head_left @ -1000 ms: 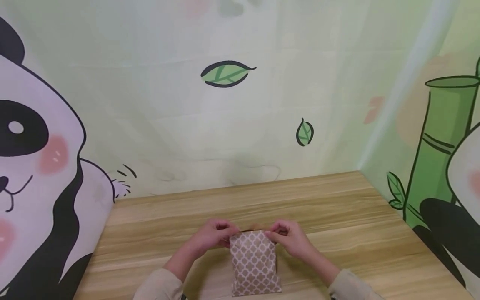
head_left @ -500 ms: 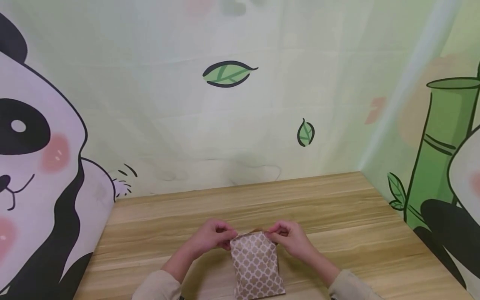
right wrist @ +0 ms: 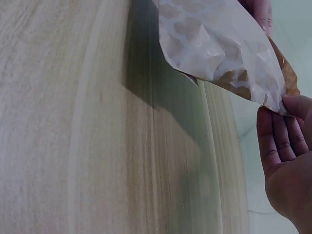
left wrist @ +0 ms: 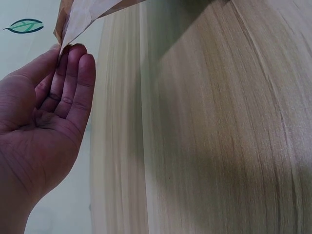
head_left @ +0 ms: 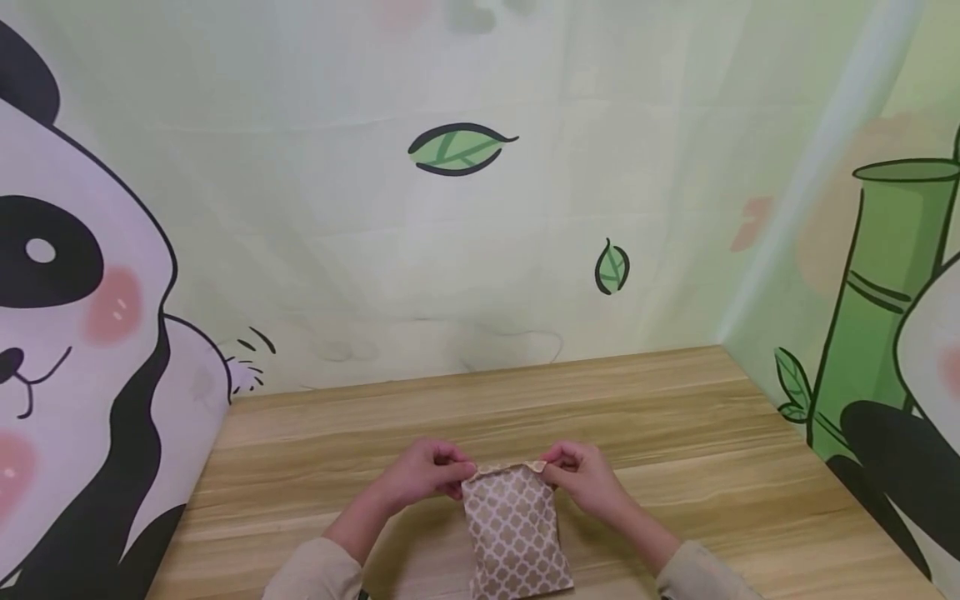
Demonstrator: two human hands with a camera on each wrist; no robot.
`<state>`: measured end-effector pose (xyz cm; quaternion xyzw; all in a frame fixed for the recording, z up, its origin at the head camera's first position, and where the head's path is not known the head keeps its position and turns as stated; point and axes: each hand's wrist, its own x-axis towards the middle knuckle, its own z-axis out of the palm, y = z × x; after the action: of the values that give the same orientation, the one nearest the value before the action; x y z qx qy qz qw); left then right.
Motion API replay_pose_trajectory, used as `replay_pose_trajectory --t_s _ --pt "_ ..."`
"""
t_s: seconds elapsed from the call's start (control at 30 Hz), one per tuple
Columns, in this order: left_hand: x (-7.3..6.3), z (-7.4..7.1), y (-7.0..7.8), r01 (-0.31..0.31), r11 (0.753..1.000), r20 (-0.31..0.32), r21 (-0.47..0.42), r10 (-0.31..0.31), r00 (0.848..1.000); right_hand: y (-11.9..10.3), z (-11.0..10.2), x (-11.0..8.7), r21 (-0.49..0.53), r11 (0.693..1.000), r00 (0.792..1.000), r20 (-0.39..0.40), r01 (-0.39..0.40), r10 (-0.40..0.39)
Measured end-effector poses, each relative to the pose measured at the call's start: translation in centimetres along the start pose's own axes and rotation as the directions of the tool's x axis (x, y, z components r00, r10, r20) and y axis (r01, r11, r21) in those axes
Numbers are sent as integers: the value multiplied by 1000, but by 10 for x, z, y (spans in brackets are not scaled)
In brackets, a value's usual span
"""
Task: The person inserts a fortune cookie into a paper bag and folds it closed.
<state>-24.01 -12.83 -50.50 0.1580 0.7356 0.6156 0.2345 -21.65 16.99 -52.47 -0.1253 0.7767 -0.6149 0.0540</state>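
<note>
A brown paper bag point(head_left: 516, 529) with a white lattice print stands at the front middle of the table in the head view. My left hand point(head_left: 431, 475) pinches its top left corner between thumb and fingers. At the top right corner my right hand point(head_left: 581, 479) pinches the paper the same way. The top edge between the hands shows a narrow lighter strip. In the left wrist view the left hand point(left wrist: 53, 107) holds the bag's corner point(left wrist: 83, 19) at its fingertips. Crumpled paper of the bag point(right wrist: 219, 44) runs to the right hand point(right wrist: 287, 141) in the right wrist view.
The wood-grain table point(head_left: 337, 425) reaches back to a printed cloth backdrop point(head_left: 300, 208) with pandas, leaves and bamboo. Backdrop panels also flank the table at left and right. Beige sleeves point(head_left: 318, 571) cover the forearms.
Both hands keep their pinch on the paper bag's top corners. The top edge now shows a lighter folded strip, and the bag's bottom has shifted slightly right and toward me.
</note>
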Motion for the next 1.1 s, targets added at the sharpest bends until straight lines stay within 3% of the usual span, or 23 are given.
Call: replay_pose_trajectory --t_s 0.27,0.53,0.67,0.97,1.1 --pt "-1 -2 1 2 1000 -7 24 -2 1000 2 -2 -1 2 1000 1000 23 1 -1" --pt "-2 -1 -5 -25 999 11 30 25 1000 8 -22 -7 58 998 977 212 -24 11" --pt "-3 -2 -5 -23 999 11 24 23 1000 4 -33 -3 109 992 966 255 -69 39" --pt "-3 1 -4 -29 999 -1 37 30 1000 -17 -30 25 -77 997 949 314 -4 28" --pt "-3 3 -4 -32 998 -9 48 32 999 -26 -21 39 -254 964 930 367 81 19"
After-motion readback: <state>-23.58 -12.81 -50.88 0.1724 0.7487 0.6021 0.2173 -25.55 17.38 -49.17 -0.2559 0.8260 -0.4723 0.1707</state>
